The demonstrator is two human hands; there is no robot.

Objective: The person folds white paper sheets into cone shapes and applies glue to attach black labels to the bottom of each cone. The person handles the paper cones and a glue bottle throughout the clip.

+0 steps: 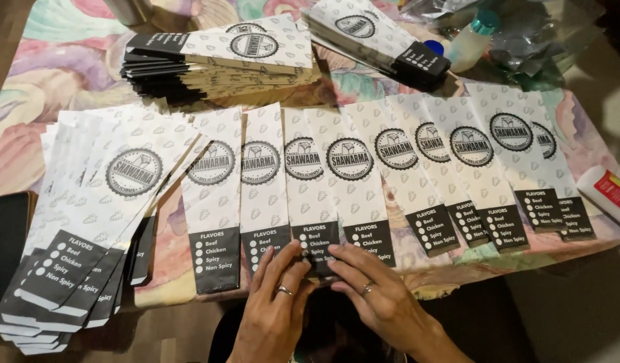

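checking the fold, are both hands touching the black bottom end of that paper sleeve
Touching: in the head view, fingertips of the left hand and right hand press on the paper sleeve at its black lower end.

Overlapping row of white paper bags point(417, 168) with round black emblems, spread across a pastel floral tablecloth point(61, 60). Fanned pile of the same bags point(101, 222) at left edge. Two flat stacks behind: one point(216, 60) at centre, one point(377, 37) slanted toward the right. Small bottle with teal cap point(472, 39) beside crumpled clear plastic point(525, 33). White and red tube, possibly glue point(609, 195), far right. Dark flat object point(4, 249) at far left.
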